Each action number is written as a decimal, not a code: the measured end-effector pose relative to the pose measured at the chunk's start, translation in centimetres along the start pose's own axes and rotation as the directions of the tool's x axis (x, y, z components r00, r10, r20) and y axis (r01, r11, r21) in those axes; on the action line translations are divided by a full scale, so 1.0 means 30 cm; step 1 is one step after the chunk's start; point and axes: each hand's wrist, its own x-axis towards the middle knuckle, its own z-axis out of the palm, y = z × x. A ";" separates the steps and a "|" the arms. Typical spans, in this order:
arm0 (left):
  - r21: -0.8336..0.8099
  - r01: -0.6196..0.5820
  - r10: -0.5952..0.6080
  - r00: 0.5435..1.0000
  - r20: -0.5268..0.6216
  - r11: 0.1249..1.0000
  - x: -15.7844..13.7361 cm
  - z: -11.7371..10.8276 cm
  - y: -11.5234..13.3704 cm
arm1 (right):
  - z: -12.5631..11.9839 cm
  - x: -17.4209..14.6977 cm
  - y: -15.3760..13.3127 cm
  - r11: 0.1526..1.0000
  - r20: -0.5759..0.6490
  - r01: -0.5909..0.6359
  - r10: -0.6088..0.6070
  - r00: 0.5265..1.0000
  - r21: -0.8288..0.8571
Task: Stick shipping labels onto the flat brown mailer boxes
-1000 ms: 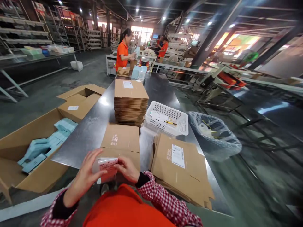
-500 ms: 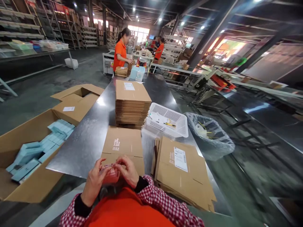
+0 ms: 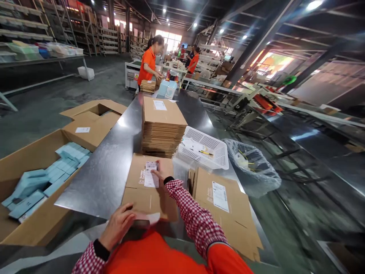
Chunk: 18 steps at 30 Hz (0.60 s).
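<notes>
A flat brown carton (image 3: 165, 198) with white print lies on the metal table in front of me. Over its upper part is a white shipping label (image 3: 151, 180), with my right hand (image 3: 161, 170) at its right edge and the thumb on its face. I cannot tell whether the label is fully stuck down. Nearer my body, my left hand (image 3: 119, 224) is closed on a pale label strip (image 3: 152, 218), whose free end sticks out to the right. Part of that strip is hidden by the hand.
A tall stack of flat cartons (image 3: 164, 139) stands ahead. Right are a white basket (image 3: 221, 154) with papers and a pen, labelled cartons (image 3: 225, 224) and a plastic-lined bin (image 3: 256, 175). A big box (image 3: 37, 148) holds light-blue boxes (image 3: 54, 171). A co-worker (image 3: 148, 62) stands beyond.
Both hands were together at the pinkish label strip. My right hand has moved forward onto the carton, where a shipping label now shows. My left hand stays near my body with the strip.
</notes>
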 end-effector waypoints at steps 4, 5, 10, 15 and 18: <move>-0.043 0.070 -0.069 0.997 0.032 0.997 0.000 0.023 0.002 | 0.039 -0.047 -0.008 0.979 -0.037 0.002 -0.009 0.999 -0.202; -0.047 0.083 -0.082 0.996 0.032 0.995 -0.001 0.021 0.006 | 0.049 -0.064 -0.012 0.964 -0.073 -0.024 0.005 0.997 -0.264; -0.058 0.106 -0.104 0.994 0.037 0.993 0.002 0.003 0.031 | 0.137 -0.113 -0.048 0.888 0.007 0.110 -0.120 0.993 -0.446; -0.064 0.111 -0.108 0.993 0.054 0.992 -0.002 -0.017 0.024 | 0.066 -0.081 0.030 0.903 -0.103 -0.140 0.108 0.989 -0.406; -0.028 0.160 -0.161 0.986 -0.038 0.987 -0.022 -0.021 -0.005 | -0.009 -0.136 0.136 0.892 -0.296 -0.399 0.330 0.897 -0.214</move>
